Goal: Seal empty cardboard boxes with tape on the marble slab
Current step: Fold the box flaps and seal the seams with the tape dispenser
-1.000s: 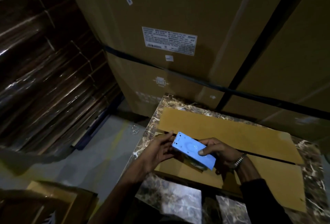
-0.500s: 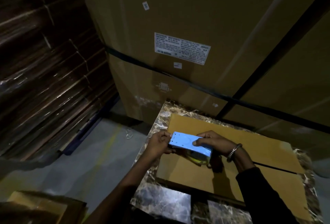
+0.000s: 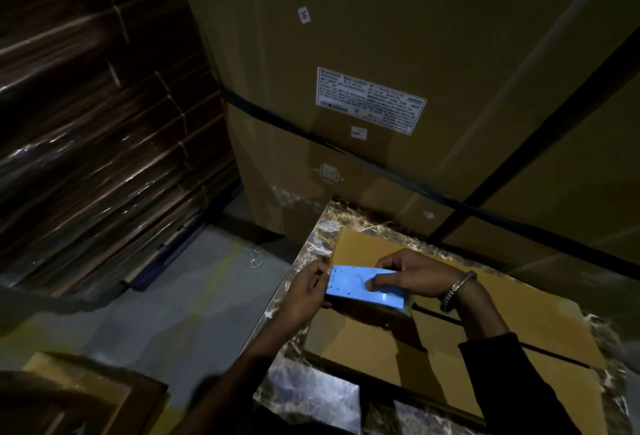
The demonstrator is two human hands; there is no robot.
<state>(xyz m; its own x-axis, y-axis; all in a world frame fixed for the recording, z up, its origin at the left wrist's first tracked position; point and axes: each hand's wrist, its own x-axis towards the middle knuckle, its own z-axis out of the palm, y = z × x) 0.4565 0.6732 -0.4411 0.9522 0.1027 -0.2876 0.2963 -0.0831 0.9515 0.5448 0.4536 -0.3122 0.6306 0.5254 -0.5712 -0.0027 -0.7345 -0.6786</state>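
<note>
A closed cardboard box (image 3: 450,358) lies on the marble slab (image 3: 311,389), its two top flaps meeting at a dark seam. A light blue tape dispenser (image 3: 360,287) sits at the left end of that seam. My right hand (image 3: 415,275) grips the dispenser from above, thumb on its blue side. My left hand (image 3: 304,292) is at the box's left edge, fingers curled at the dispenser's front end where the tape leaves; the tape itself is too dark to make out.
A tall strapped carton (image 3: 381,105) with a white label stands right behind the slab. Shrink-wrapped stacks of flat cardboard (image 3: 97,143) fill the left. Grey floor (image 3: 166,303) lies between, with another box (image 3: 86,396) at the lower left.
The dispenser has moved left along the box to its left edge and tilted flatter. Both hands moved with it; the view has tilted downward slightly.
</note>
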